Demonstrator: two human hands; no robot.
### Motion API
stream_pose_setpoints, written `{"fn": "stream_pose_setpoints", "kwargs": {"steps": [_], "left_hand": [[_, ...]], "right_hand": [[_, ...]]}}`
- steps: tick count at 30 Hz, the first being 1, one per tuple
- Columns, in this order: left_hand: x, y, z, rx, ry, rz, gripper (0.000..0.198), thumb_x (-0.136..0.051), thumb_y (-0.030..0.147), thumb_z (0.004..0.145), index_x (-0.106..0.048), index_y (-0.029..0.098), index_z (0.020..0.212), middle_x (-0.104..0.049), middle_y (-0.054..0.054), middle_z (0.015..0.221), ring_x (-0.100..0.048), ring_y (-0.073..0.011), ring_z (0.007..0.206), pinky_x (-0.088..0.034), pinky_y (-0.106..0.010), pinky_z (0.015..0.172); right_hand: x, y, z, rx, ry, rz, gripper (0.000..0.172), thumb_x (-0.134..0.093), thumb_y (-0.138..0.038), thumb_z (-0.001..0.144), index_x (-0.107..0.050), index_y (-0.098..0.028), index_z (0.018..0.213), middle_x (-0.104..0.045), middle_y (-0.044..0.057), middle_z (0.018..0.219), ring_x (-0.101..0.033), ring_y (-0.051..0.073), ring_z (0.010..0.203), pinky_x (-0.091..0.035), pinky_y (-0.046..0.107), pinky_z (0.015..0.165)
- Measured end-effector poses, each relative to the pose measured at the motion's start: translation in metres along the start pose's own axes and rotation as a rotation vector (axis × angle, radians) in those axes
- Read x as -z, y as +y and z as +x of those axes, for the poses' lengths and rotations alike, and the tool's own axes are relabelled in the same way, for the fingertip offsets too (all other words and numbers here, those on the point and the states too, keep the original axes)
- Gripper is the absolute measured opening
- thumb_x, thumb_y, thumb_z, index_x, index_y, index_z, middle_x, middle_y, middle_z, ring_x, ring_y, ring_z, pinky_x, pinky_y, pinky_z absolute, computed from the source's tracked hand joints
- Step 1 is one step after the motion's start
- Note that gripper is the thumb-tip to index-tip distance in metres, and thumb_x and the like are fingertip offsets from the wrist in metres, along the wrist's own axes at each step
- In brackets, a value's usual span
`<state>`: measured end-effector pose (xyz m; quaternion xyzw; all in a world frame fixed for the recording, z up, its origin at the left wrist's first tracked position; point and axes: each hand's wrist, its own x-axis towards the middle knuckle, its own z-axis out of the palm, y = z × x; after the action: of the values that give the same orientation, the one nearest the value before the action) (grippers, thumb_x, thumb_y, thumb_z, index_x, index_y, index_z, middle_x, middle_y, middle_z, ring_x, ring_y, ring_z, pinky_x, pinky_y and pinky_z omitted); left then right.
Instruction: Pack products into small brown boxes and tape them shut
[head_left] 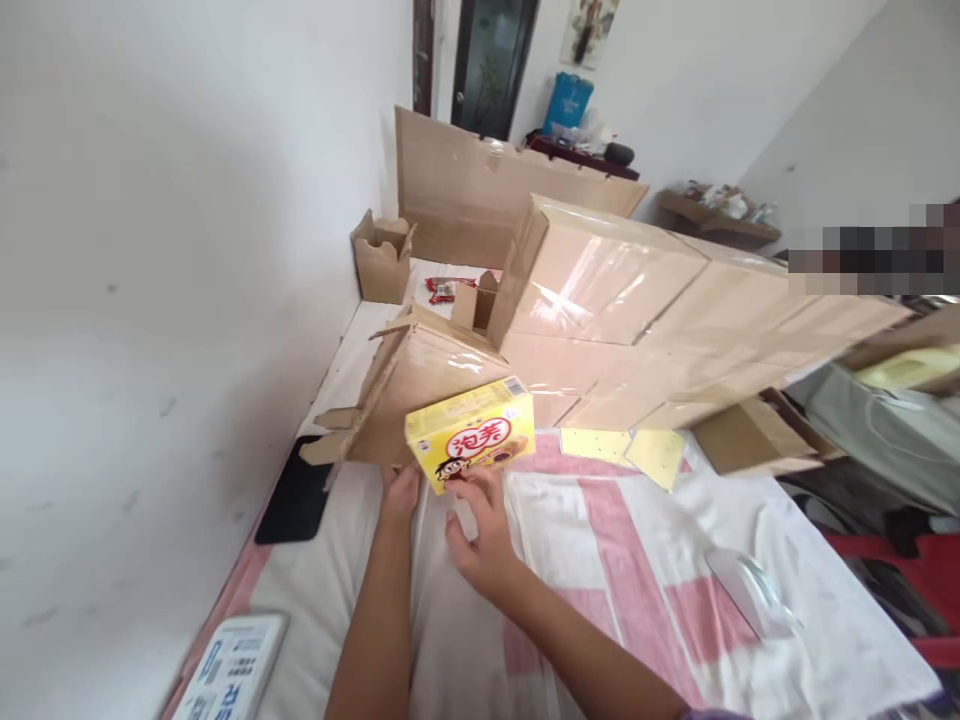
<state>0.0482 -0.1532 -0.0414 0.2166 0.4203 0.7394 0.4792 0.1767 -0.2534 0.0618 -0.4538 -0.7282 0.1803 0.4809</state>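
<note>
A yellow snack box [480, 435] with red Chinese lettering and a cartoon face is tilted against an open cardboard box [427, 365]. My left hand [401, 492] is at the lower left corner of the yellow box, close to the cardboard's bottom edge. Its fingertips are hidden, so I cannot tell what they grip. My right hand [484, 530] is in front of the yellow box. Its thumb and fingers are apart, and the fingertips reach the lower front face, apparently touching it.
Taped cardboard [600, 290] forms a wall behind. A black flat object [292, 500] lies beside the white wall, and a white-and-blue package [232, 665] is nearer. Yellow cards [596, 445], a brown carton [754, 435] and a white device [750, 590] are to the right.
</note>
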Motion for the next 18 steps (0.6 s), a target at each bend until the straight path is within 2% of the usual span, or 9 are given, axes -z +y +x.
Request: {"fn": "stream_pose_setpoints", "kwargs": {"steps": [2, 4, 6, 9, 11, 12, 14, 18], "left_hand": [[-0.005, 0.007, -0.001, 0.002, -0.044, -0.028, 0.078, -0.086, 0.046, 0.051, -0.066, 0.031, 0.125, -0.074, -0.008, 0.118, -0.065, -0.0361, 0.122, -0.055, -0.055, 0.106], [-0.011, 0.014, -0.003, -0.009, -0.068, -0.049, 0.079, -0.082, 0.044, 0.052, -0.064, 0.032, 0.128, -0.072, -0.007, 0.123, -0.061, -0.0350, 0.129, -0.050, -0.054, 0.113], [-0.017, 0.019, -0.006, -0.024, -0.073, -0.062, 0.080, -0.077, 0.045, 0.053, -0.062, 0.032, 0.131, -0.070, -0.006, 0.128, -0.058, -0.0344, 0.134, -0.046, -0.054, 0.116], [-0.022, 0.022, -0.009, -0.052, -0.068, -0.073, 0.083, -0.070, 0.047, 0.054, -0.059, 0.030, 0.134, -0.069, -0.006, 0.130, -0.054, -0.0329, 0.137, -0.043, -0.051, 0.119], [-0.023, 0.024, -0.008, -0.058, -0.075, -0.076, 0.082, -0.068, 0.048, 0.055, -0.059, 0.029, 0.134, -0.069, -0.007, 0.129, -0.055, -0.0320, 0.136, -0.045, -0.050, 0.117], [-0.023, 0.025, -0.008, -0.051, -0.084, -0.077, 0.080, -0.067, 0.048, 0.057, -0.059, 0.028, 0.134, -0.070, -0.007, 0.128, -0.056, -0.0317, 0.135, -0.046, -0.049, 0.115], [-0.021, 0.028, -0.006, -0.021, -0.106, -0.076, 0.075, -0.066, 0.049, 0.059, -0.060, 0.028, 0.131, -0.071, -0.007, 0.126, -0.059, -0.0322, 0.131, -0.051, -0.048, 0.109], [-0.015, 0.033, -0.012, 0.019, -0.143, -0.060, 0.070, -0.064, 0.056, 0.061, -0.062, 0.027, 0.125, -0.071, -0.009, 0.125, -0.061, -0.0338, 0.126, -0.056, -0.047, 0.096]], "right_hand": [[0.012, 0.006, -0.006, -0.065, 0.039, 0.041, 0.050, -0.056, -0.011, 0.083, -0.057, -0.030, 0.129, -0.055, 0.009, 0.120, -0.060, 0.024, 0.101, -0.054, 0.044, 0.090], [0.024, 0.015, -0.010, -0.145, 0.071, 0.035, 0.053, -0.056, -0.014, 0.085, -0.054, -0.029, 0.136, -0.054, 0.010, 0.127, -0.060, 0.023, 0.101, -0.055, 0.042, 0.089], [0.036, 0.028, -0.011, -0.212, 0.050, -0.040, 0.052, -0.058, -0.018, 0.086, -0.058, -0.028, 0.137, -0.047, 0.014, 0.142, -0.057, 0.026, 0.117, -0.051, 0.047, 0.099], [0.049, 0.051, -0.005, -0.288, -0.035, -0.145, 0.050, -0.065, -0.018, 0.082, -0.067, -0.027, 0.131, -0.037, 0.013, 0.156, -0.037, 0.035, 0.144, -0.034, 0.058, 0.117], [0.054, 0.068, 0.009, -0.359, -0.043, -0.064, 0.060, -0.068, -0.017, 0.079, -0.062, -0.024, 0.138, -0.037, 0.014, 0.158, -0.029, 0.035, 0.150, -0.026, 0.059, 0.122], [0.054, 0.076, 0.019, -0.395, -0.039, 0.015, 0.065, -0.069, -0.018, 0.078, -0.058, -0.021, 0.142, -0.040, 0.015, 0.156, -0.030, 0.034, 0.150, -0.026, 0.057, 0.123], [0.051, 0.089, 0.042, -0.428, -0.071, 0.141, 0.068, -0.071, -0.022, 0.077, -0.054, -0.017, 0.143, -0.051, 0.017, 0.148, -0.042, 0.031, 0.142, -0.033, 0.053, 0.120], [0.044, 0.096, 0.078, -0.387, -0.254, 0.314, 0.065, -0.083, -0.028, 0.065, -0.063, -0.016, 0.126, -0.068, 0.010, 0.123, -0.061, 0.026, 0.117, -0.052, 0.044, 0.103]]}}
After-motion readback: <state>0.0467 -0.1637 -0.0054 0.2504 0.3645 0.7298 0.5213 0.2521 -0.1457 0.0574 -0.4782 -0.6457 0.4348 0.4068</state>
